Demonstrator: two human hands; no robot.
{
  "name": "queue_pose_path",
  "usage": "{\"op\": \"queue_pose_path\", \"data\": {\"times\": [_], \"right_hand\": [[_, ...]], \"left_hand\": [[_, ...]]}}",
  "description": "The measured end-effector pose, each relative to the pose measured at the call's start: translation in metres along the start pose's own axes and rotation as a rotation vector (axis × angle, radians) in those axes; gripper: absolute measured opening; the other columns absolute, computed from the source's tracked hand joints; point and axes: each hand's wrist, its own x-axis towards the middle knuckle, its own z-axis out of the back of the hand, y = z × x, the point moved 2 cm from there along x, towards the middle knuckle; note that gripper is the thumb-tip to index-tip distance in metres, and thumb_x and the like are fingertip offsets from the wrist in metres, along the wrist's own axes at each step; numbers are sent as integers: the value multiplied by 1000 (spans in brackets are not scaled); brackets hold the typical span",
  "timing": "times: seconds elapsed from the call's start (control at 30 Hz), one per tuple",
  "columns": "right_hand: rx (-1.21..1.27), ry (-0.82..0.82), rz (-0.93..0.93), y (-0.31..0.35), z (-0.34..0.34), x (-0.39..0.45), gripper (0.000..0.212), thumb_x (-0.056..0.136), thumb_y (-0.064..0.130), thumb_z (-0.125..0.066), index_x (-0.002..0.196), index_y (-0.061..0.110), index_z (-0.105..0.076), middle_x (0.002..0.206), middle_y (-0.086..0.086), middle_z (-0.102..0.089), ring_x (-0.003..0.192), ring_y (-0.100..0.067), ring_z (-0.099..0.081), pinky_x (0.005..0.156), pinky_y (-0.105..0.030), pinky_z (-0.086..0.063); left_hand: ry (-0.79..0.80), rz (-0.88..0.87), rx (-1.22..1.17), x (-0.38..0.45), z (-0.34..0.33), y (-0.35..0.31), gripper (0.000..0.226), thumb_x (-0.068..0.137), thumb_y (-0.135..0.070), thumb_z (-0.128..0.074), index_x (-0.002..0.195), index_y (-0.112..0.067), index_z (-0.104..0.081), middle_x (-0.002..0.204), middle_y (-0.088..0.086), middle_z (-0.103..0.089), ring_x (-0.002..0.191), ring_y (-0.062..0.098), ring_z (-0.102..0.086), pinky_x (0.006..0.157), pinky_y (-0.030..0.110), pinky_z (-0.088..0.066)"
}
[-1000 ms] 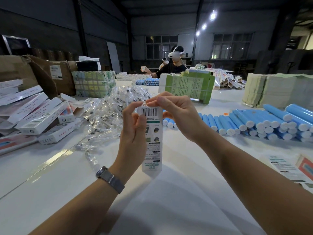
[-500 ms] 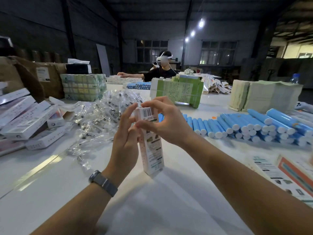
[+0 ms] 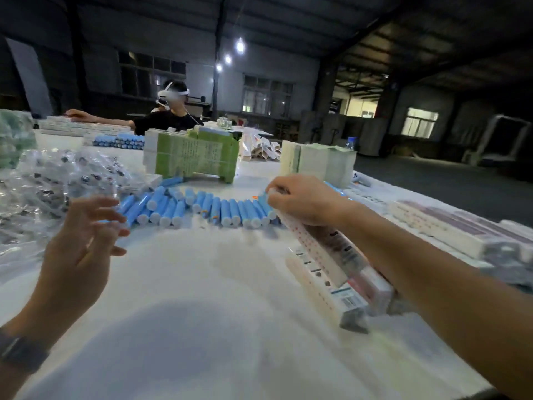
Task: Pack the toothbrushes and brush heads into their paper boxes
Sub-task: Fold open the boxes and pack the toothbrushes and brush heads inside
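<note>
The long white box [image 3: 320, 249] has left the left hand [image 3: 83, 243]; half a second ago both hands held it upright at the centre. Now the right hand [image 3: 300, 197] alone grips its top end, tilting it over 2 packed boxes [image 3: 343, 293] on the table [image 3: 202, 284], right of the blue toothbrushes [image 3: 202, 206]. The left hand hovers, fingers spread, holding nothing.

White table [image 3: 202, 284], blue tubes [image 3: 202, 204], boxes [image 3: 450, 229]
</note>
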Motion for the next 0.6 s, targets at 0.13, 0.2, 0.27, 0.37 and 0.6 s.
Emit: {"op": "queue_pose_path", "data": {"times": [0.13,0.2,0.27,0.37,0.6], "right_hand": [[-338,255,-188,-78,-1,-32,25,94,38,-44,83,19,-55,97,-4,-60,89,-27,-51,81,-37,-48],[-468,269,-193,-101,-4,-45,23,91,42,-47,81,24,-57,100,-3,-55,91,-25,-45,85,-40,-48],[-493,265,-157,-109,-8,-50,25,89,43,-49,70,27,-50,95,-3,-52,93,-23,-44,84,-44,-49],[-485,295,-137,-110,-9,-51,30,94,39,-45,67,27,-41,81,1,-49,94,-24,-48,78,-41,-48],[-589,356,-119,-124,-6,-44,26,100,44,-37,85,29,-52,93,5,-56,91,-14,-47,85,-45,-51]], "left_hand": [[58,121,55,4,-9,17,43,103,0,-46,102,-42,-56,94,-10,-59,74,-9,-64,55,9,-53],[46,141,55,6,-16,15,50,101,10,-40,100,-38,-51,92,-5,-53,70,-10,-62,48,8,-48],[40,148,59,5,-18,13,52,100,13,-38,99,-38,-49,89,-8,-54,68,-10,-61,46,8,-47],[61,176,61,6,-14,16,49,102,9,-38,98,-38,-50,83,-16,-59,68,-9,-61,46,8,-46],[33,94,120,-6,-4,0,20,82,-47,-48,93,-54,-62,89,-24,-63,73,-1,-63,50,11,-50]]}}
